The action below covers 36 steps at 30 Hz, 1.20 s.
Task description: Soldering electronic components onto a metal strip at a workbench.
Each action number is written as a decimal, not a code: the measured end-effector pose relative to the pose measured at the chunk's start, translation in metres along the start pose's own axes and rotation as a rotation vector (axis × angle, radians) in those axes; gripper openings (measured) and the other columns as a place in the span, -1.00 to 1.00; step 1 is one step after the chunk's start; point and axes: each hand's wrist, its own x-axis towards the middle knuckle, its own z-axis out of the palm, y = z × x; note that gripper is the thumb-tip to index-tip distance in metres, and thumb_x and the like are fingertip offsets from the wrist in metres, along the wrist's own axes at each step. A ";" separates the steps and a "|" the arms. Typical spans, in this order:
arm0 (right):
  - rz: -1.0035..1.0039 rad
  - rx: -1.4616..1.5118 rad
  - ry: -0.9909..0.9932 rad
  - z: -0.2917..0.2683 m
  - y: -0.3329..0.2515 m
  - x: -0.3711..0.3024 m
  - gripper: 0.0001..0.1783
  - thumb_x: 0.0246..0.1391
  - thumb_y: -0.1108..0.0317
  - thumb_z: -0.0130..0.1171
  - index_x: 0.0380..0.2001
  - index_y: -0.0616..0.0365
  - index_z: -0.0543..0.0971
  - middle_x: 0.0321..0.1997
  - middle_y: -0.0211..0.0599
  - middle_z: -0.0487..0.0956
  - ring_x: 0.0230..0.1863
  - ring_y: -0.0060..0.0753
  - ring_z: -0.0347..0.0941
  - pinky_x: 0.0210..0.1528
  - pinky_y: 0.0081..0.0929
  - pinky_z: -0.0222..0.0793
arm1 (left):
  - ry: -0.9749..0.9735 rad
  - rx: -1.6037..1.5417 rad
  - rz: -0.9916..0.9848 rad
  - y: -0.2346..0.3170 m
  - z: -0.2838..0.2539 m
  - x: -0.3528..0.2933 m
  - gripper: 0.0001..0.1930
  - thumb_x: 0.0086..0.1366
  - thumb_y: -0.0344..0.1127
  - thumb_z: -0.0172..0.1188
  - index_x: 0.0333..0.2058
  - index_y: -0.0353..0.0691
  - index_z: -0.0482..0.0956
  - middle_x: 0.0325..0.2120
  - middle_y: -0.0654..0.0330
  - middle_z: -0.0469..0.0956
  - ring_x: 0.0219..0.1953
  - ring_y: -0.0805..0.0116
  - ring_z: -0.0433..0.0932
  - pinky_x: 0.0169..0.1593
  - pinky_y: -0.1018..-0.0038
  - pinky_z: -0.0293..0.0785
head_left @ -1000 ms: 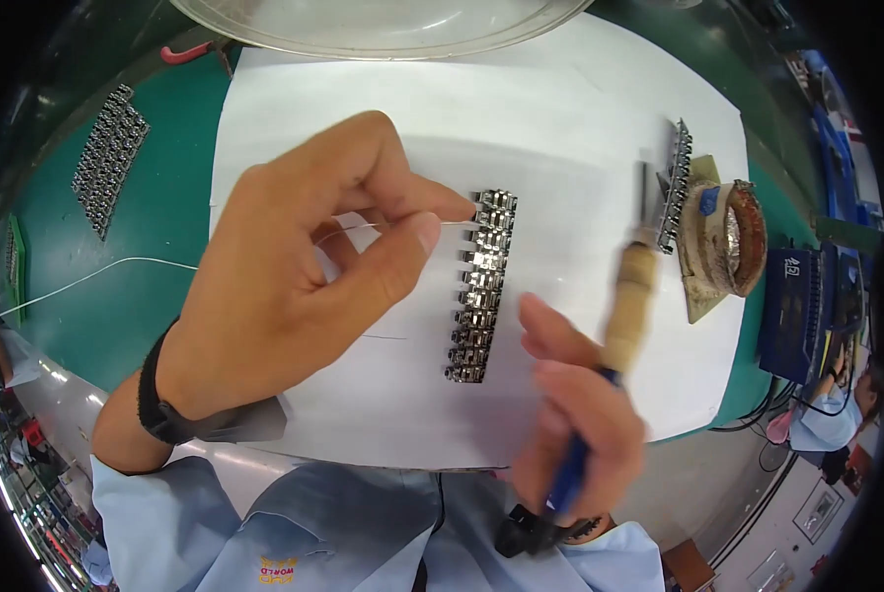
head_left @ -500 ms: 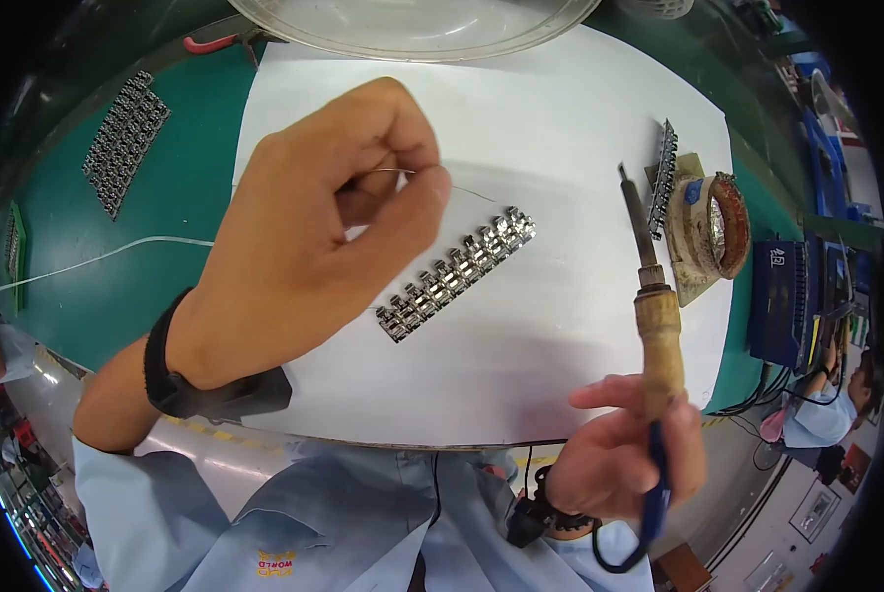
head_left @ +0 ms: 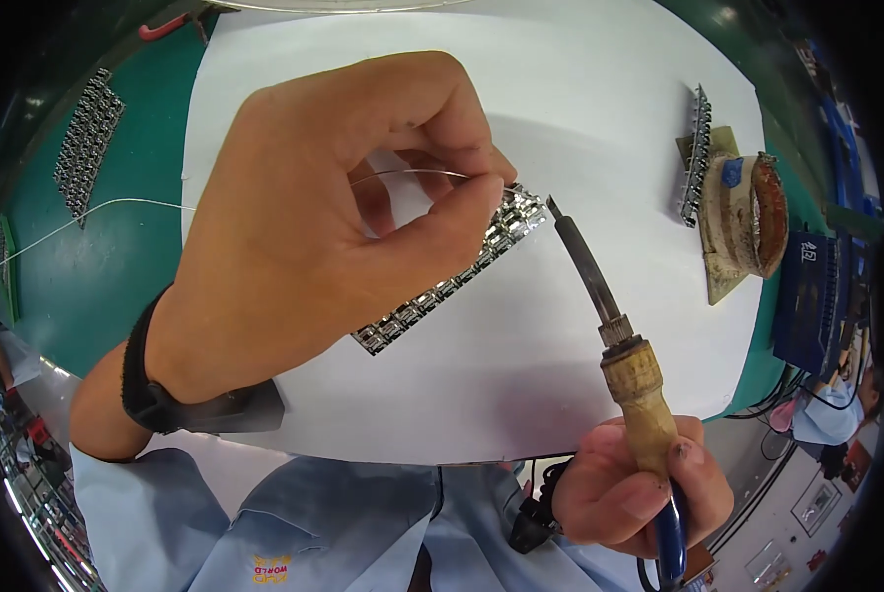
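My left hand hovers over a white sheet and pinches a thin solder wire between thumb and forefinger. Under its fingers lies a slanted strip of small metal parts. My right hand grips the wooden handle of a soldering iron. The iron's tip sits next to the strip's upper end, close to the wire's end.
A second metal strip stands on edge at the right, beside a round soldering-iron stand with a sponge. Another batch of metal parts lies on the green mat at the left. A dark box sits far right.
My left hand has shifted right and now holds the wire over the strip, which turned from upright to slanted. My right hand swung the iron's tip in to the strip's upper end.
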 end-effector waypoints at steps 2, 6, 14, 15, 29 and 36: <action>-0.023 -0.076 -0.003 -0.002 0.002 -0.002 -0.64 0.29 0.39 -0.06 0.04 0.45 0.29 -0.49 -0.02 0.51 -0.65 -0.37 0.40 -0.54 -0.55 0.31 | -0.001 0.025 0.020 0.000 0.000 0.001 -0.88 0.21 -0.59 0.23 -0.40 -0.24 0.50 -0.30 0.12 0.76 -0.44 0.64 0.60 -0.45 0.70 0.42; -0.058 -0.228 -0.009 -0.002 0.003 -0.003 -0.63 0.28 0.38 -0.04 0.04 0.43 0.28 -0.49 -0.03 0.52 -0.65 -0.38 0.40 -0.54 -0.53 0.31 | -0.006 0.098 0.084 0.000 -0.001 0.002 -0.87 0.19 -0.61 0.24 -0.42 -0.23 0.49 -0.32 0.11 0.77 -0.45 0.63 0.62 -0.47 0.69 0.45; 0.046 -0.198 -0.039 0.006 -0.005 0.002 -0.65 0.29 0.40 -0.01 0.04 0.38 0.29 -0.52 -0.12 0.55 -0.59 -0.42 0.43 -0.46 -0.57 0.30 | -0.022 0.143 0.134 -0.002 -0.001 0.003 -0.86 0.17 -0.61 0.25 -0.44 -0.23 0.49 -0.32 0.11 0.77 -0.47 0.61 0.63 -0.48 0.70 0.45; 0.053 -0.197 -0.036 0.006 -0.005 0.002 -0.65 0.29 0.39 0.00 0.04 0.38 0.29 -0.52 -0.13 0.55 -0.58 -0.43 0.43 -0.45 -0.57 0.30 | -0.023 0.145 0.139 -0.003 -0.001 0.003 -0.86 0.17 -0.61 0.25 -0.44 -0.23 0.49 -0.33 0.11 0.77 -0.46 0.61 0.63 -0.48 0.70 0.45; 0.084 -0.192 -0.009 0.002 -0.003 -0.010 -0.64 0.29 0.38 0.07 0.07 0.32 0.33 -0.48 -0.18 0.60 -0.53 -0.51 0.42 -0.43 -0.59 0.29 | -0.016 0.155 0.160 -0.003 0.001 0.002 -0.86 0.15 -0.61 0.27 -0.46 -0.24 0.50 -0.35 0.10 0.76 -0.47 0.56 0.66 -0.49 0.68 0.48; 0.075 -0.228 -0.051 0.002 -0.003 -0.006 -0.65 0.32 0.34 0.04 0.06 0.33 0.34 -0.57 -0.21 0.52 -0.57 -0.51 0.38 -0.45 -0.57 0.28 | -0.018 0.177 0.191 -0.005 0.002 0.002 -0.87 0.14 -0.61 0.27 -0.46 -0.26 0.52 -0.35 0.08 0.76 -0.47 0.51 0.68 -0.49 0.67 0.51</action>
